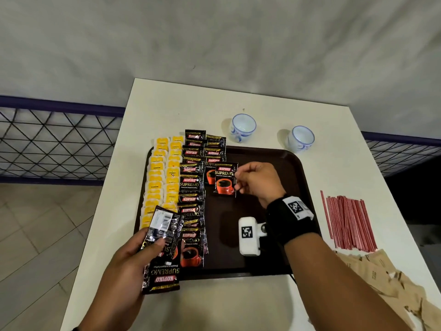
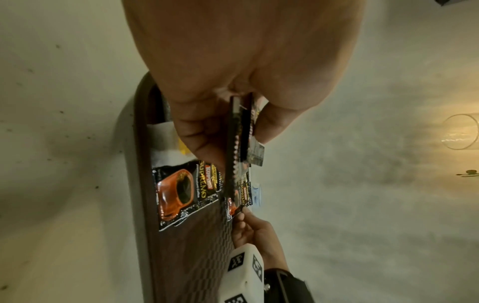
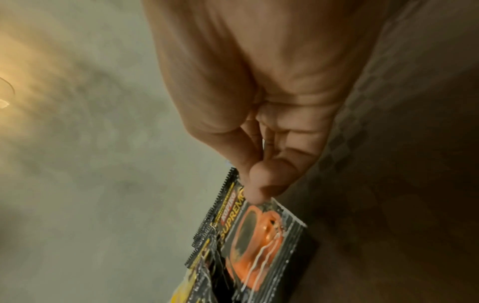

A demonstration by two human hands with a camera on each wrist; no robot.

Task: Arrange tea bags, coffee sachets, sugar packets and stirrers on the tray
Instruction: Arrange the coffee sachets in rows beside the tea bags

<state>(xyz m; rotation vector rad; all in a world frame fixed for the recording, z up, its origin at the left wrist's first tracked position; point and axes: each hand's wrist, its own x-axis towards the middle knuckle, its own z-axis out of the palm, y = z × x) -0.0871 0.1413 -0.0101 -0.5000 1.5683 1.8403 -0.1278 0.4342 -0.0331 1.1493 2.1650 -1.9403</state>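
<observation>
Left grip [image 1: 133, 256] round spare sachets [image 1: 162, 249]; right grip [image 1: 256, 181] pinching one sachet's [image 1: 224, 179] edge.

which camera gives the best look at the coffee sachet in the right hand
The head view: the coffee sachet shows whole, pinched by the right hand above the tray. The right wrist view shows it close but cropped; the left wrist view only a distant sliver.

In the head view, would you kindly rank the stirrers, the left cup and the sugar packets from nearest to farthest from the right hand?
From the right hand:
1. Left cup, beyond the tray, up-left.
2. Stirrers, on the table to the right.
3. Sugar packets, near right corner, farthest.
</observation>
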